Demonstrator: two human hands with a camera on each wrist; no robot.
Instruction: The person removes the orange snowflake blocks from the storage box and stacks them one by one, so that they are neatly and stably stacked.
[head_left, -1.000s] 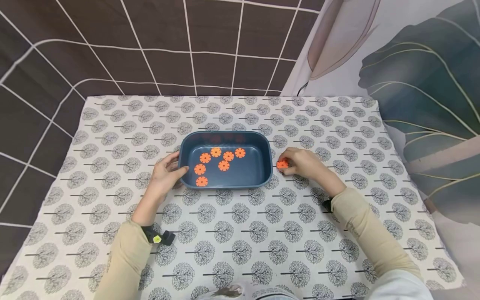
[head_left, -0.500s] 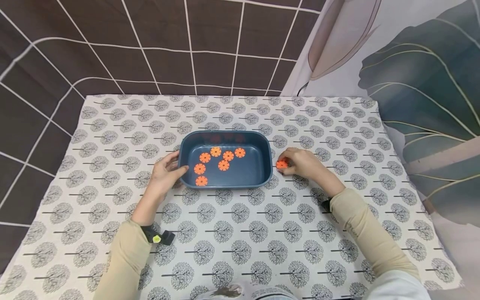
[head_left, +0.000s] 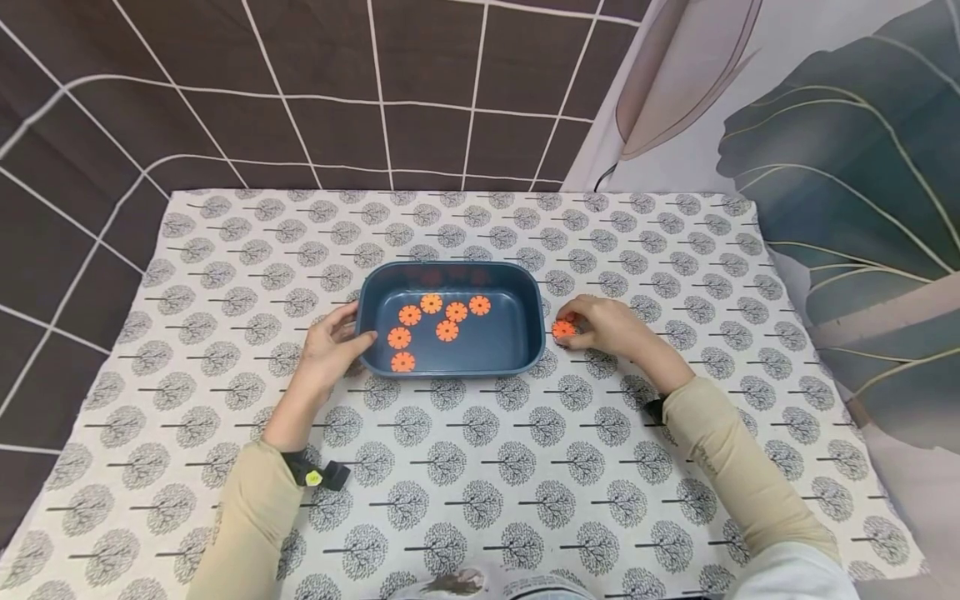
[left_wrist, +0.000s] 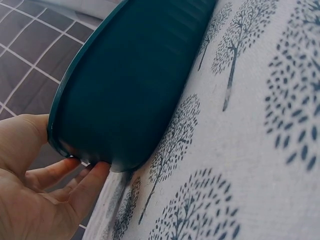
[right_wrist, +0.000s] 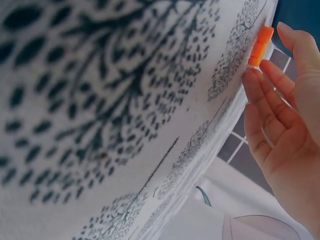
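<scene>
A dark blue rectangular plastic tub (head_left: 487,360) rests on the tablecloth, with several orange notched discs (head_left: 447,331) lying flat on its floor. At its left end, my left hand (head_left: 327,352) holds the wall, thumb over the rim and fingers against the outside, as the left wrist view of the tub (left_wrist: 125,85) also shows. Just right of the tub, my right hand (head_left: 603,323) grips orange notched discs (head_left: 564,329) between thumb and fingers. In the right wrist view these discs (right_wrist: 261,46) look like a short stack standing on the cloth; how many cannot be told.
The table is covered with a white cloth (head_left: 480,467) printed with grey trees. A dark tiled-pattern curtain (head_left: 427,58) hangs behind it. At the right is a cloth with large leaf prints (head_left: 847,167).
</scene>
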